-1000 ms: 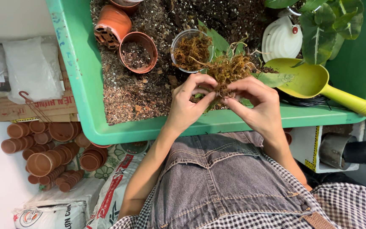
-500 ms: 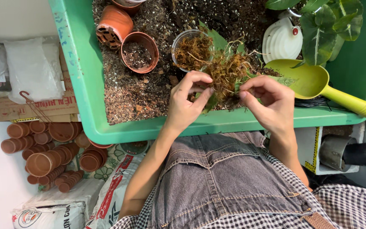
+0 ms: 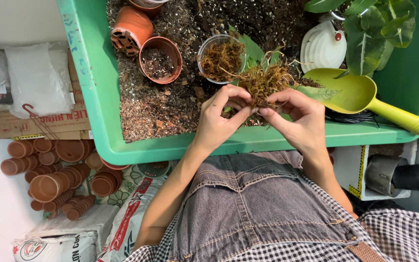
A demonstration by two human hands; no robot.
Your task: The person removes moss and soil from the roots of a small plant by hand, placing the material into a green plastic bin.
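The clump of roots and moss [image 3: 264, 83] sat between both hands, just above the near rim of the green tub [image 3: 93, 97], with a few green leaves poking out at its far side. It lay directly ahead of the fingertips, away from the person's body, and its long axis ran roughly left to right, tilting up toward the far right. The left hand [image 3: 219, 119] pinched the clump's left lower edge with thumb and forefinger closed on it. The right hand [image 3: 299, 119] gripped the right lower edge in the same way, fingers curled in. Both hands were about equally near, with their fingertips nearly meeting under the clump.

Beyond it stood a clear cup [image 3: 221, 58] full of brown fibre, touching or nearly touching the clump's far edge. A terracotta pot [image 3: 160, 59] holding soil stood to the left, and another pot [image 3: 131, 30] lay on its side past that. A yellow-green scoop [image 3: 364, 97] rested just right of the right hand.

Compared with half a second before, the hands had drawn closer together, and the clump looked more tightly bunched between them.
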